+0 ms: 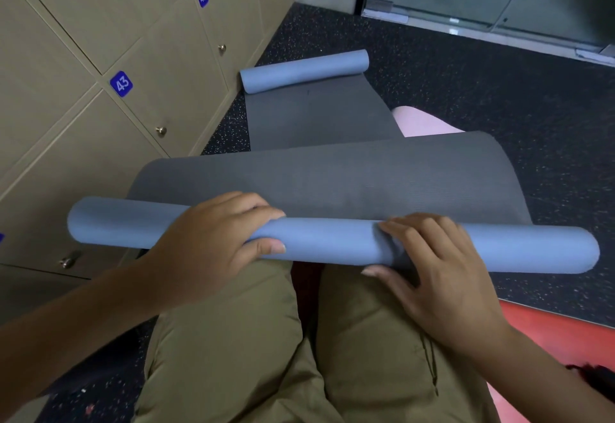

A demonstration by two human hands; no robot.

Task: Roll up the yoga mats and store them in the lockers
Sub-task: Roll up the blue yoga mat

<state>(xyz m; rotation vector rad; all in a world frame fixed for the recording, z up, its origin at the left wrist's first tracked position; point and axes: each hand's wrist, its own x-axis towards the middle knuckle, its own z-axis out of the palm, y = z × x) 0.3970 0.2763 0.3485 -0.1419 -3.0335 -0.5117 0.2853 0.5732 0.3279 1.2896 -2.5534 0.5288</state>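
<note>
Across the person's knees lies the near roll (332, 243), the blue rolled end of a mat whose grey sheet (319, 176) humps up behind it and runs away over the floor (466, 83). The left hand (213, 243) grips the roll left of its middle, fingers curled over the top and thumb pressed to the near face. The right hand (429, 273) grips it just right of centre, fingertips on the crest and thumb beneath. Both hands hold the roll; neither is slack.

The step in hand appears to be the rolling itself, with much of the sheet not yet wound. Beyond it a far roll (304, 71) lies beside the lockers (100, 56), its own grey sheet spread toward the person.

The next move probably calls for both hands to turn the roll away evenly, keeping its two ends level so that the layers do not cone, and for the humped sheet to be drawn flat first. The roll looks soft and may loosen if released.

Whether the two rolls are opposite ends of one mat or belong to two mats cannot be told, as the hump hides the join. A pink patch (419, 121) shows past the sheet; what it is remains unclear. Every locker door in view is closed, and only two number plates, 42 and 43, can be read. The right hand is slightly blurred.
</note>
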